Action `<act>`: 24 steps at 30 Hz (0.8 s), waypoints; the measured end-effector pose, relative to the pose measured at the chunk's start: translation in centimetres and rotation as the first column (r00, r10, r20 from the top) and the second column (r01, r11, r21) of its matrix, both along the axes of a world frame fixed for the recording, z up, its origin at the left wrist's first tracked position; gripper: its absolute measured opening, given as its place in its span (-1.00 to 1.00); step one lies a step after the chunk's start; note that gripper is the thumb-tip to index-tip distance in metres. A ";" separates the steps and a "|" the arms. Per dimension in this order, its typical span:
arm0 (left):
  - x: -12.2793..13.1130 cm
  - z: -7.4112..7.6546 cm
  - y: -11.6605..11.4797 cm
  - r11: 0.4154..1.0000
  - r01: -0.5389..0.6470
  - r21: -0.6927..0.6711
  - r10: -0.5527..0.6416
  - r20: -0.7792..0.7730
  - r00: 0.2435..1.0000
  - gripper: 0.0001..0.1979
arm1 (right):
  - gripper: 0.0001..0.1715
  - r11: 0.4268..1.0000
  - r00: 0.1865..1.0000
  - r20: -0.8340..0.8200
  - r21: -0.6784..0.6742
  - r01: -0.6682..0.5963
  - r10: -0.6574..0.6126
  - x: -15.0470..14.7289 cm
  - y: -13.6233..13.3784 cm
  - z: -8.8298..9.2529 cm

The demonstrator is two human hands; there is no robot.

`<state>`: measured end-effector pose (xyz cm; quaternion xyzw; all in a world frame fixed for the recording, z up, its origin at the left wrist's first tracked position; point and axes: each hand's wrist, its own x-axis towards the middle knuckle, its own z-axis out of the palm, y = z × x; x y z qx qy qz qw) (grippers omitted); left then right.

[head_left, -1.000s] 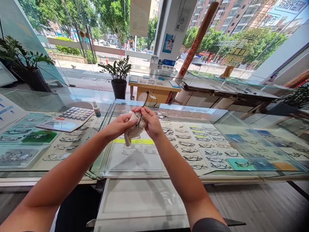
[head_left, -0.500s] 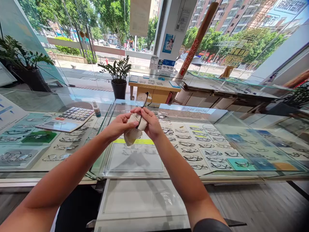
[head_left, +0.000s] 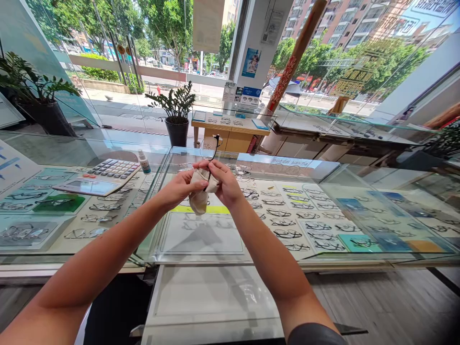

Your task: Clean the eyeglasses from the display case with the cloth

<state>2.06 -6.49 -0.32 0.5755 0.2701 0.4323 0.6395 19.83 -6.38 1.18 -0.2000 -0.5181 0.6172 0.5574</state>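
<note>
My left hand (head_left: 178,187) is closed on a beige cleaning cloth (head_left: 200,200), its thumb pressed on the fabric. Beside it, my right hand (head_left: 227,184) pinches a pair of eyeglasses (head_left: 216,146) together with the cloth. One lens, with specks like droplets on it, and a dark part of the frame stick up above my fingers. The rest of the glasses is hidden by cloth and fingers. Both hands are held together over the glass display counter (head_left: 201,239).
On the counter to the left stand a large calculator (head_left: 108,175) and a small spray bottle (head_left: 144,162). Rows of eyeglass frames (head_left: 287,234) lie under the glass. A potted plant (head_left: 177,129) and a wooden display table (head_left: 230,129) are beyond the counter.
The glasses have turned, so the exposed lens now faces more toward me and sits slightly left. The hanging cloth has shifted and bunched between my hands, which stay in nearly the same place.
</note>
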 end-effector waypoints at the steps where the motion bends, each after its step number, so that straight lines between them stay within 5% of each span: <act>1: 0.0 0.0 0.0 1.000 0.000 0.015 0.000 -0.011 1.000 -0.46 | -0.50 1.000 1.000 -0.011 -0.008 -0.005 0.005 0.0 0.0 0.0; 24: 1.0 1.1 -1.4 0.963 -0.227 0.147 0.224 0.036 0.974 -0.45 | -0.57 0.999 0.998 -0.028 0.002 0.049 -0.049 -0.9 -0.7 0.0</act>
